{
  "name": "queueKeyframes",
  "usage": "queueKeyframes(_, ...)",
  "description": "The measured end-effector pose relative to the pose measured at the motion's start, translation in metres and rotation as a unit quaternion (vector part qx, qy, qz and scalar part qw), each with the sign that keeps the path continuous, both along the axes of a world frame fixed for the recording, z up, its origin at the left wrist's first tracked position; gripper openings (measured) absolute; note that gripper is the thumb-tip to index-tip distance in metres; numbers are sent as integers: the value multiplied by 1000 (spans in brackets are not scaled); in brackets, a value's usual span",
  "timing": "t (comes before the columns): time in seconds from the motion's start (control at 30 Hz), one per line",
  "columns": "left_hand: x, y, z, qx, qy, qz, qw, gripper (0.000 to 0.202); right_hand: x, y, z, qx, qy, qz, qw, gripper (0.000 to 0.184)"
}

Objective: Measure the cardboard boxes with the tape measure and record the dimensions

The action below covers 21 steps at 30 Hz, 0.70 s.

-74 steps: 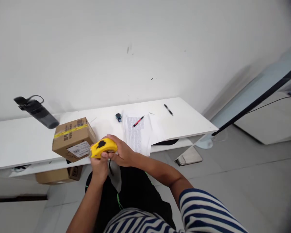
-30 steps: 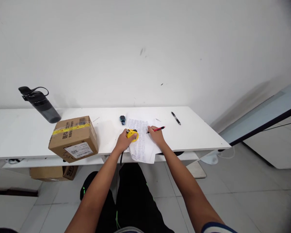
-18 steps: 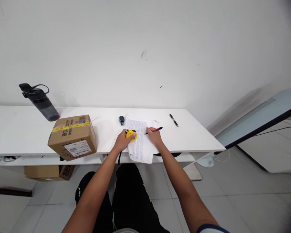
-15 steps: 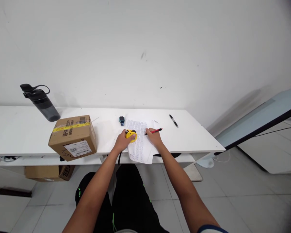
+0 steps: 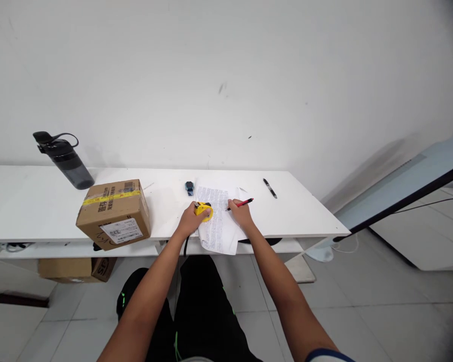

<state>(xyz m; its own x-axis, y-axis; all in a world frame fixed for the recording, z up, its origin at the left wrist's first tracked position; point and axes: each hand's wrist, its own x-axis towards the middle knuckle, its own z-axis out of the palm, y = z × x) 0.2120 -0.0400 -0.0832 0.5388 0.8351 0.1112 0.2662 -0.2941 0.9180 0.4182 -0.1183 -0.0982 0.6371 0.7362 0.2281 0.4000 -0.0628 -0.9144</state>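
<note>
My left hand (image 5: 190,219) is wrapped round a yellow tape measure (image 5: 204,213) with a black strap hanging below it. The tape measure is over the left edge of a sheet of paper (image 5: 219,236) covered in rows of handwriting. In my right hand (image 5: 240,213) is a red and black pen (image 5: 245,202), its tip down at the written lines. The paper's lower end overhangs the front edge of the white table (image 5: 305,216). Just beyond the paper lies a wristwatch (image 5: 189,187).
A cardboard box (image 5: 113,213) stands at the table's front edge on the left, with a dark water bottle (image 5: 66,161) behind it. A black pen (image 5: 270,188) lies to the right. Another carton (image 5: 70,269) is underneath. A large screen (image 5: 403,176) stands at right.
The pen in my right hand has shifted very slightly over the paper. My left hand stays on the tape measure; the view has moved a little.
</note>
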Motion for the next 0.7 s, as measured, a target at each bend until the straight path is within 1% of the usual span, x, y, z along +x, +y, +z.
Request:
queueKeyframes(0.4,0,0,0,3,-9,0,1000,43,0,0,-1,0,7,-4,1000,36)
queueKeyframes(0.53,0,0,0,-4,-9,3,1000,42,0,-1,0,1,15,-21,1000,36)
queueKeyframes(0.7,0,-1,1,-5,-9,-1,1000,42,1,-1,2,-3,21,-9,1000,35)
